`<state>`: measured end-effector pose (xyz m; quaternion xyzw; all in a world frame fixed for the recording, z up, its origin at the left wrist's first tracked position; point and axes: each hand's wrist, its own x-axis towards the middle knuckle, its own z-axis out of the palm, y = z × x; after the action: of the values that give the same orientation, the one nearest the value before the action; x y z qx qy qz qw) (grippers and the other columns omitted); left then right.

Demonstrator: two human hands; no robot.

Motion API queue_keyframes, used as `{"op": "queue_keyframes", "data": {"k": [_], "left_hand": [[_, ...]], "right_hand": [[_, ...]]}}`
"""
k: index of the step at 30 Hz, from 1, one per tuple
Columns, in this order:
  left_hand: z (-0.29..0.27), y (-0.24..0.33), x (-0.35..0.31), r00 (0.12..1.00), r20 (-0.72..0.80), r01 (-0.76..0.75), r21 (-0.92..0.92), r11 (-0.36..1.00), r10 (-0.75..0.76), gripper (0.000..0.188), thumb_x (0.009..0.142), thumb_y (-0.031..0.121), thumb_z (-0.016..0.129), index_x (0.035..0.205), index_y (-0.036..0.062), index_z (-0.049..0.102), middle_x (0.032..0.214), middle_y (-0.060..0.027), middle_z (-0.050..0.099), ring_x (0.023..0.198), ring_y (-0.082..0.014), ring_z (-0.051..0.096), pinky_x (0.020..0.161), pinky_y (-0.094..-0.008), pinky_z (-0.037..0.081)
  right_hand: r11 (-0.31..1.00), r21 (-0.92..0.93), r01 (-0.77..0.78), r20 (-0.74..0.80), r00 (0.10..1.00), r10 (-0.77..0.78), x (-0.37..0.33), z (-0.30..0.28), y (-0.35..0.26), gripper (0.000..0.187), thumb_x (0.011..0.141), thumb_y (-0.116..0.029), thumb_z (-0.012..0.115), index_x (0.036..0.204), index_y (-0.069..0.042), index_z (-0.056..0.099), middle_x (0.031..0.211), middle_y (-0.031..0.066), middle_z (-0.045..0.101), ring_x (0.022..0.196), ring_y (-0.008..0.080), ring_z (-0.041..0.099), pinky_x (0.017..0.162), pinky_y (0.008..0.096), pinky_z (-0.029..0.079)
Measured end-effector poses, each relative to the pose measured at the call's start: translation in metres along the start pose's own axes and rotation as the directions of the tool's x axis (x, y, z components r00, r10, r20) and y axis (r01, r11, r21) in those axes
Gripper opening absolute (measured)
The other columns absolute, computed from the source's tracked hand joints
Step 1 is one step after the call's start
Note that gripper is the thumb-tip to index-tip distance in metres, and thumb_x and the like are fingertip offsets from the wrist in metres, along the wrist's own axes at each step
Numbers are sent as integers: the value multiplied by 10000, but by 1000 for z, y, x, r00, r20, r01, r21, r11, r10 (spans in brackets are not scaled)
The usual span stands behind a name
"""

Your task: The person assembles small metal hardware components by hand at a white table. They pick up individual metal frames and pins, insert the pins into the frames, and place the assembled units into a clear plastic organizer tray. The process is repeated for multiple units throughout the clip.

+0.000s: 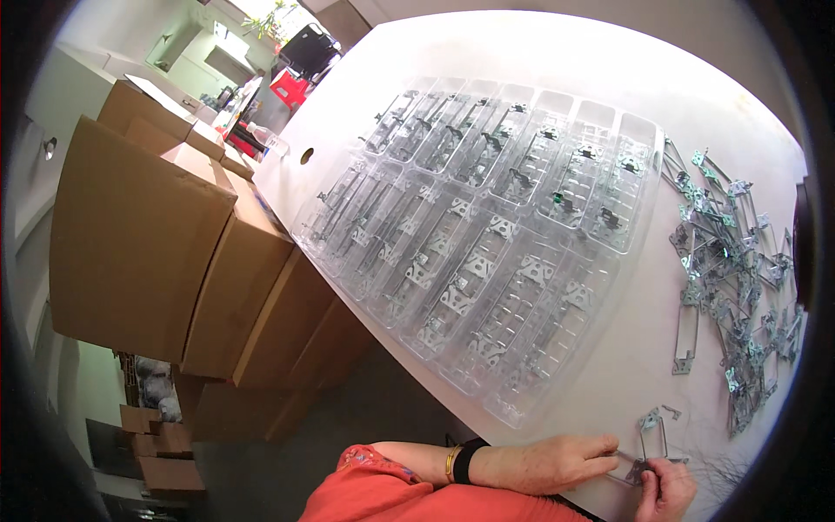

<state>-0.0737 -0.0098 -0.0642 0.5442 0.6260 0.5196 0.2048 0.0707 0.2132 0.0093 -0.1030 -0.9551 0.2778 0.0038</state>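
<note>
White table [600, 61], thin silvery frame [649, 421]

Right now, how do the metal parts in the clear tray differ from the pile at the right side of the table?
The metal parts in the tray are split among separate compartments, while the pile is one loose tangle. Those parts mostly lie lengthwise along their slots; the pile's pieces cross at many angles, directly on the white table. Both are thin, silvery metal pieces.
</note>
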Motion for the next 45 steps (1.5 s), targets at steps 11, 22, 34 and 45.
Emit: {"op": "queue_keyframes", "data": {"k": [11, 22, 34, 45], "left_hand": [[13, -5, -4, 995, -78, -51, 52, 997, 55, 396, 874, -47, 653, 1254, -8, 548, 1210, -208, 541, 928, -411, 670, 738, -468, 574], [17, -11, -8, 994, -77, -70, 50, 996, 74, 441, 911, -37, 649, 1345, 9, 582, 1254, -229, 611, 976, -462, 703, 797, -486, 594], [5, -2, -1, 998, -65, 23, 119, 993, -15, 365, 912, -29, 745, 1269, 25, 699, 1194, -160, 675, 843, -247, 707, 731, -347, 594], [8, 1, -2, 999, -44, 5, 138, 990, 1, 332, 912, -19, 785, 1234, 22, 714, 1180, -142, 674, 850, -218, 697, 715, -332, 576]], "right_hand": [[996, -86, 24, -90, 995, -31, -8, 2, -7, 172, 1041, -144, 737, 1171, -51, 801, 1009, 158, 807, 842, 317, 772, 740, 394, 594], [988, -89, -125, -276, 956, 96, -53, 20, -5, 267, 962, -90, 746, 1225, -43, 742, 822, 151, 659, 686, 282, 622, 658, 419, 493], [985, -7, -174, -411, 898, 156, -66, 15, -12, 94, 925, -42, 781, 991, -65, 719, 890, 138, 741, 769, 338, 729, 690, 411, 561], [988, -32, -149, -446, 887, 119, -65, 35, -8, 141, 924, -73, 794, 1044, -89, 722, 867, 113, 736, 736, 326, 714, 650, 423, 544]]}}
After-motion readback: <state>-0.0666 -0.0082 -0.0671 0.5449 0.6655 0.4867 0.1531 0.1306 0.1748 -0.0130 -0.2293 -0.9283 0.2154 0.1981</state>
